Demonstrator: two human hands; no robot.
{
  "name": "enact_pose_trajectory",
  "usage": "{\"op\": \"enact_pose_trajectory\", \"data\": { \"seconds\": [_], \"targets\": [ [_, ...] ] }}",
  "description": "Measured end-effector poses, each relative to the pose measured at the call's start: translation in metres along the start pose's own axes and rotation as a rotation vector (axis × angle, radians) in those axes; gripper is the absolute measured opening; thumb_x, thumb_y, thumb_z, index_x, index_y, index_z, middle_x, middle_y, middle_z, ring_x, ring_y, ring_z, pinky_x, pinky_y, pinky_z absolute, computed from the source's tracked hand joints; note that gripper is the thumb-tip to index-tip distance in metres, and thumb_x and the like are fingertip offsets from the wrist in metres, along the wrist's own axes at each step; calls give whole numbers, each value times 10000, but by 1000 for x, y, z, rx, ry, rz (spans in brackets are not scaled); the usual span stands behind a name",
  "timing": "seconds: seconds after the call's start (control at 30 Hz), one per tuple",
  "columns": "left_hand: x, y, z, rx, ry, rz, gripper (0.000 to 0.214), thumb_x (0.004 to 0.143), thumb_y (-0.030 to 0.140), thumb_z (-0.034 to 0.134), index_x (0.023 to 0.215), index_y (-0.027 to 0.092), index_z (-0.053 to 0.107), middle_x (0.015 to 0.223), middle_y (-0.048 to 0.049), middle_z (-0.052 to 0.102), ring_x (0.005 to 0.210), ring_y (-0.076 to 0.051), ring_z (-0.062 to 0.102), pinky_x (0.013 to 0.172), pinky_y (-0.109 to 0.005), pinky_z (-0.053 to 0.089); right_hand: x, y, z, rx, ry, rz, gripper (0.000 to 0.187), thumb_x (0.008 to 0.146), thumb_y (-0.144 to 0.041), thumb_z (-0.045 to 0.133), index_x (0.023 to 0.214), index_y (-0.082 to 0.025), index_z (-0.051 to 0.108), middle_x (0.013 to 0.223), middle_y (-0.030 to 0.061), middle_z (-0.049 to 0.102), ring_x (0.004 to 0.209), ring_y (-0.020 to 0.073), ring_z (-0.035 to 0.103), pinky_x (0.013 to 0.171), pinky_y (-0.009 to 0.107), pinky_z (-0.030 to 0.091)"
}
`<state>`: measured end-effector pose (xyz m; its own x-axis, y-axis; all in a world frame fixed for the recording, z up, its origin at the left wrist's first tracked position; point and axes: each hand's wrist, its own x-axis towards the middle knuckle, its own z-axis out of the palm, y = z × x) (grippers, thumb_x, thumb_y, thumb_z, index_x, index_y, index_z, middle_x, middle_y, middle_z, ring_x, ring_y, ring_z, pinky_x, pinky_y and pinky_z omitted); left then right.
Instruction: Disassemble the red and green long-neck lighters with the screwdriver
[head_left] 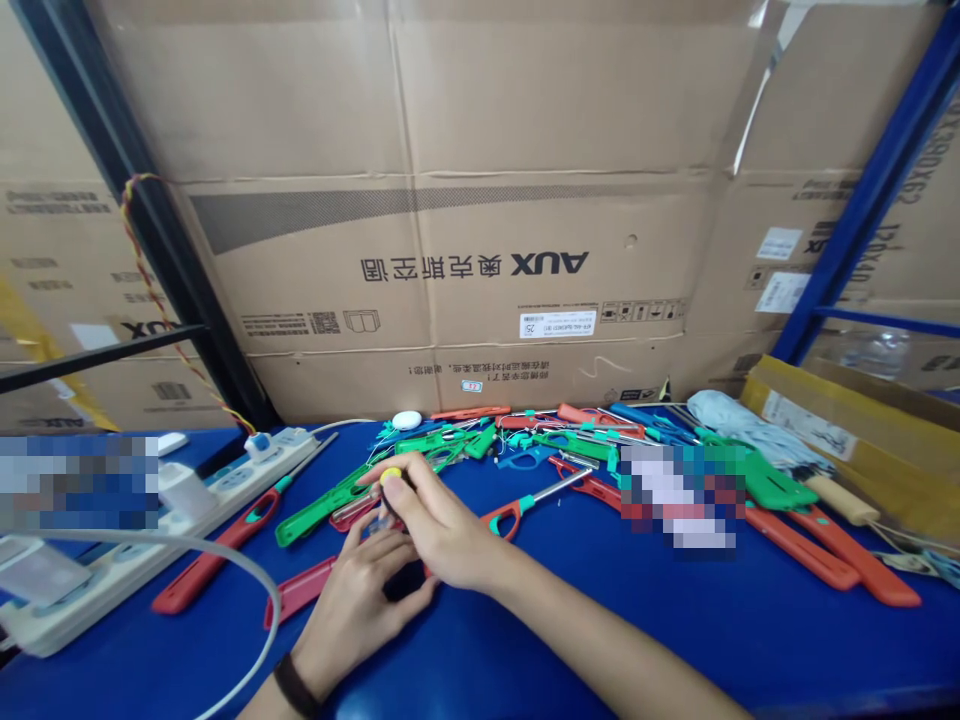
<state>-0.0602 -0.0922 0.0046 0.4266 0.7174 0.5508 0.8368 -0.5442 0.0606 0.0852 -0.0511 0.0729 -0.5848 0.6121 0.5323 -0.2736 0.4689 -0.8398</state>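
My right hand (442, 535) is closed around a small screwdriver (391, 477) with a yellow-topped dark handle, held roughly upright; its tip is hidden behind the fingers. Just below it, my left hand (367, 595) is curled over a red lighter casing (300, 590), whose long handle part sticks out to the left. The hands nearly touch and cover most of the work between them. Beyond the fingers lie a green lighter casing (319, 510) and another red piece (352, 512). Right of my right hand rests a long-nosed lighter (517, 512) with a metal tube.
A heap of green, red and blue lighter parts (442, 440) spreads along the back. On the left, a white power strip (232, 480) with plugs and a looping cable (262, 590) borders a red lighter (217, 555). Orange-red lighters (802, 545) and a yellow-taped carton (862, 430) are at right.
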Motion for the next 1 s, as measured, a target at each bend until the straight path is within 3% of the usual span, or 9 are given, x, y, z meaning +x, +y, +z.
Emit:
{"op": "enact_pose_trajectory", "data": {
  "seconds": [0.13, 0.23, 0.33, 0.43, 0.6, 0.7, 0.8, 0.9, 1.0],
  "targets": [
    [1, 2, -1, -8, 20, -2, 164, 783, 289, 618, 935, 279, 678, 900, 2, 743, 870, -246, 681, 974, -497, 360, 4, -7, -9, -276, 13, -29, 287, 823, -428, 591, 965, -220, 454, 926, 29, 566, 876, 196, 585, 790, 352, 483],
    [0, 0, 2, 5, 47, 8, 181, 767, 266, 619, 939, 265, 675, 926, -11, 738, 886, -260, 677, 949, -495, 400, 8, -13, -9, -444, -104, 24, 305, 890, -442, 477, 1081, -217, 401, 888, 27, 574, 782, 207, 614, 722, 374, 497],
    [-1, -1, 5, 11, 96, 1, 196, 733, 233, 616, 919, 233, 677, 920, -37, 737, 879, -271, 675, 898, -459, 452, 10, -18, -9, -514, -250, -49, 247, 945, -273, 357, 1179, -195, 343, 1133, 107, 529, 1019, 216, 576, 845, 385, 475],
    [0, 0, 4, -4, 58, 8, 175, 768, 267, 614, 932, 250, 674, 925, -24, 737, 867, -252, 677, 929, -471, 418, 9, -19, -17, -584, -278, -130, 294, 927, -170, 363, 1219, -191, 340, 1238, 123, 478, 1134, 202, 506, 913, 370, 443],
    [2, 4, 0, -19, 23, -19, 162, 800, 321, 620, 938, 246, 664, 915, -16, 741, 847, -218, 680, 969, -465, 359, 11, -18, -35, -930, -279, -237, 190, 925, -365, 441, 1022, -229, 531, 952, 47, 585, 800, 180, 584, 668, 294, 461],
    [2, 4, 0, -36, 26, -29, 161, 800, 324, 619, 931, 244, 668, 901, -14, 741, 840, -214, 681, 978, -454, 348, 15, -27, -38, -1110, -301, -234, 269, 940, -393, 376, 897, -194, 551, 844, 57, 577, 753, 195, 564, 626, 300, 435],
    [3, 4, 0, -55, 19, -13, 151, 808, 316, 602, 926, 253, 672, 915, -17, 739, 841, -208, 681, 991, -445, 337, 20, -40, -42, -1011, -396, -171, 161, 888, -273, 431, 986, -173, 512, 945, 79, 563, 818, 198, 555, 685, 320, 457],
    [4, 5, -1, -61, 29, -20, 124, 806, 299, 598, 891, 246, 672, 895, -17, 738, 824, -204, 681, 989, -439, 339, 22, -46, -47, -821, -532, -212, 293, 830, -124, 436, 1119, -169, 447, 1056, 90, 544, 924, 180, 547, 766, 299, 458],
    [5, 6, -1, -54, 33, -30, 102, 801, 293, 603, 860, 241, 667, 861, -7, 736, 811, -202, 680, 972, -436, 358, 24, -44, -46, -855, -532, -278, 218, 862, -153, 477, 1071, -213, 492, 968, 50, 590, 835, 166, 564, 701, 278, 438]
  ]
}}
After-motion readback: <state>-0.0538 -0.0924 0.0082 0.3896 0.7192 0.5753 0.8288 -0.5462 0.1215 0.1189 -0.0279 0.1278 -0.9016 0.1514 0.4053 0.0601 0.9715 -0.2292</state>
